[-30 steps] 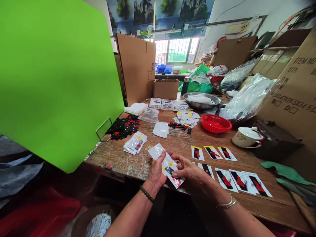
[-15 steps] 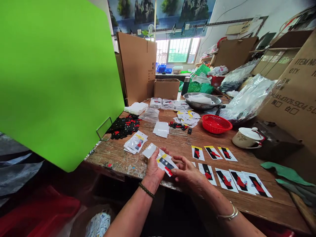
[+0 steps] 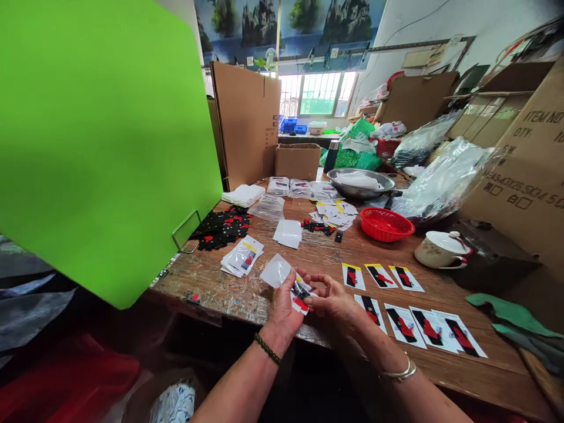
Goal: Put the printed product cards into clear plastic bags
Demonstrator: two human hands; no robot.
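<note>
My left hand [image 3: 282, 305], wearing a dark bead bracelet, is closed around a white plastic bag [image 3: 275, 271] and a yellow-topped card [image 3: 304, 279] with a black and red piece [image 3: 300, 304] on it. The bag's pale end sticks out past my thumb to the upper left. My right hand [image 3: 333, 301] pinches the right edge of the same card; its fingertips partly cover it. Whether the card lies inside the bag, I cannot tell. Left of my hands lies a stack of bagged cards [image 3: 243, 256]. Flat white bags [image 3: 288, 233] lie just beyond.
Cards with black and red pieces [image 3: 400, 323] lie in two rows at right. Loose black and red pieces [image 3: 224, 228] are heaped at back left. A red basket [image 3: 386, 224], lidded mug [image 3: 436, 249] and metal pan [image 3: 363, 183] stand behind. A green panel [image 3: 106, 147] borders the left.
Both hands have drawn closer together around the card, which is now more covered by my right fingers. The bag's free end has tilted upward and shifted slightly right.
</note>
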